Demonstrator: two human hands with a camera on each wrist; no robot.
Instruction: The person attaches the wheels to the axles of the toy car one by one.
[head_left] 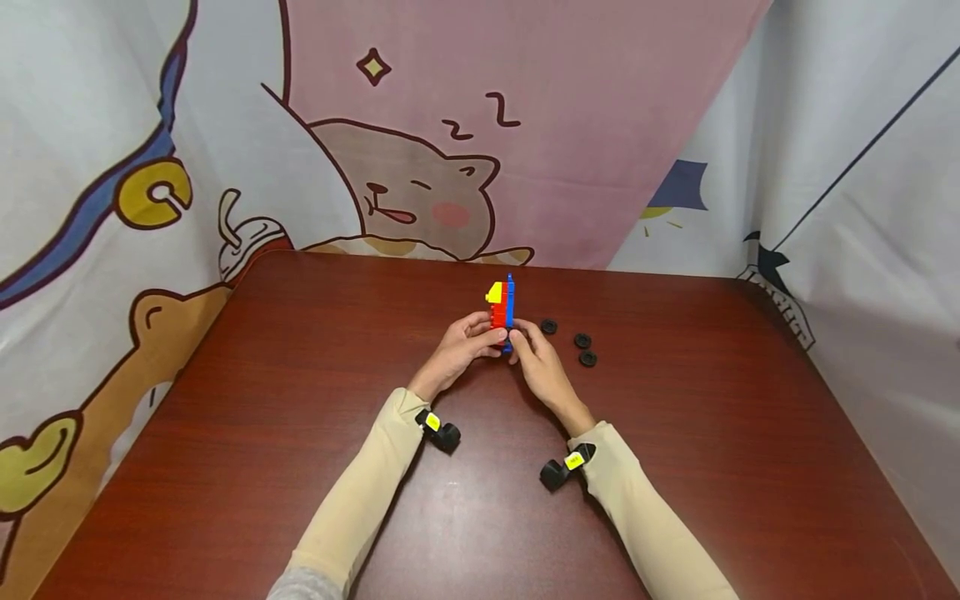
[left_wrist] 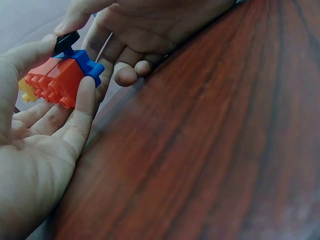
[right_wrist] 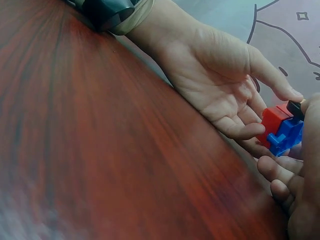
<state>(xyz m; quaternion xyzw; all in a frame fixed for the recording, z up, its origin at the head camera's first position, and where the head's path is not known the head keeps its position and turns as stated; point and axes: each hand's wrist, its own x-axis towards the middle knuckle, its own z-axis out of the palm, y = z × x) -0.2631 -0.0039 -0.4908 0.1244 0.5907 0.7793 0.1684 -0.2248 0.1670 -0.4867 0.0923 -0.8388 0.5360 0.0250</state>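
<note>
A toy car of building bricks [head_left: 498, 315], red and yellow on a blue base [left_wrist: 90, 66], stands on end between both hands over the table. My left hand [head_left: 459, 354] grips its red bricks [left_wrist: 59, 80], with fingers underneath and the thumb up by the wheel. A small black wheel [left_wrist: 66, 44] sits at a blue axle on the base. My right hand [head_left: 545, 375] pinches at this wheel, its thumb on the tyre and fingers behind the blue base. The wheel's far side is hidden by fingers.
Three loose black wheels lie right of the hands: one nearer the hand [head_left: 549, 327], another farther right [head_left: 582, 340] and a third just below that [head_left: 588, 358]. The brown wooden table [head_left: 285, 467] meets a printed cloth [head_left: 570, 150] at its back edge.
</note>
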